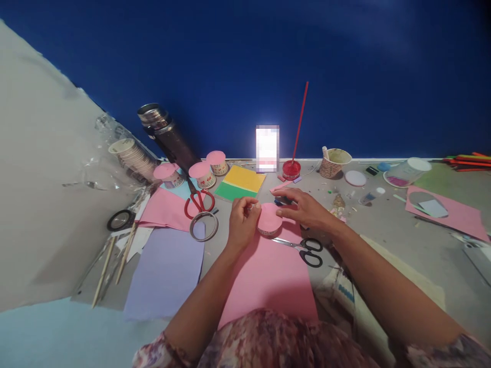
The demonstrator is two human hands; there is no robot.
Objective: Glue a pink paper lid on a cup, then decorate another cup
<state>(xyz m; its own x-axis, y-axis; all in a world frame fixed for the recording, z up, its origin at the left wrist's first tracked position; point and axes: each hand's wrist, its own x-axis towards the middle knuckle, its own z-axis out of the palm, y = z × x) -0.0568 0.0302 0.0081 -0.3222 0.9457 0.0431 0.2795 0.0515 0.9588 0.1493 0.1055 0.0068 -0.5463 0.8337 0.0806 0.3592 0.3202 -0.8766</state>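
Observation:
A small paper cup (268,232) stands in front of me on a pink paper sheet (268,286), with a round pink paper disc (270,216) over its top. My left hand (244,221) is closed against the cup's left side, its fingers curled at the disc's edge. On the other side, my right hand (303,208) has its fingers apart, and the fingers nearest the cup touch the disc's right edge. Black-handled scissors (301,247) lie just below the cup, blades pointing left. Three similar pink-topped cups (202,175) stand at the back left.
Red-handled scissors (199,202) and a tape roll (204,226) lie left of my hands, near purple paper (164,276). A dark flask (169,135) leans behind. At the back are a lit screen (267,148), a red pot (291,170) with a stick, and a patterned cup (333,166).

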